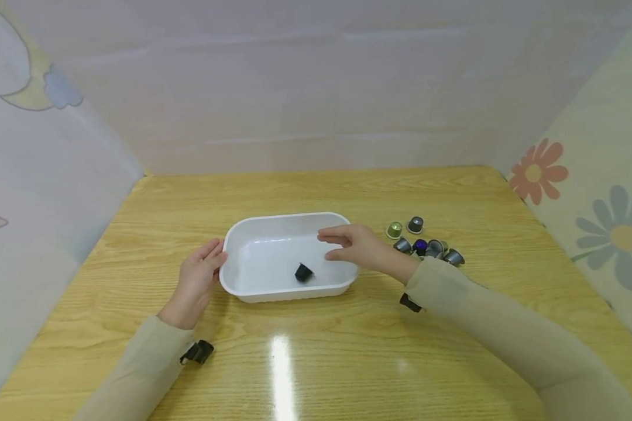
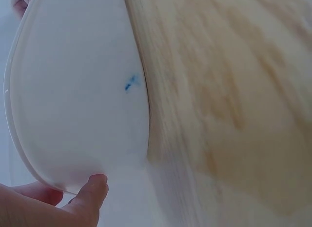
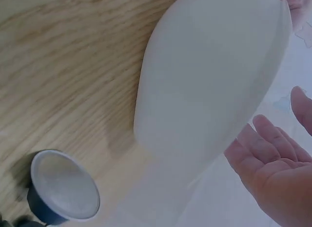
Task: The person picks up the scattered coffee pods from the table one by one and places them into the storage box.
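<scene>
A white oblong plastic tray [image 1: 263,257] sits on the wooden table. At its left end my left hand [image 1: 191,286] grips the rim, the thumb on one side and the fingers on the other; in the left wrist view the hand [image 2: 63,202] reaches the tray's edge from below. Inside the tray is a single black coffee capsule [image 1: 303,272], slightly blurred. My right hand [image 1: 363,248] hovers over the tray's right end, thumb and fingers apart. Nothing is held by this hand [image 3: 273,168], as the right wrist view shows.
Several coffee capsules [image 1: 434,248] lie clustered right of the tray, beyond the right forearm. A green capsule [image 1: 395,230] and a dark grey capsule [image 1: 415,224] stand behind them. Walls with printed flowers and a moon border the table.
</scene>
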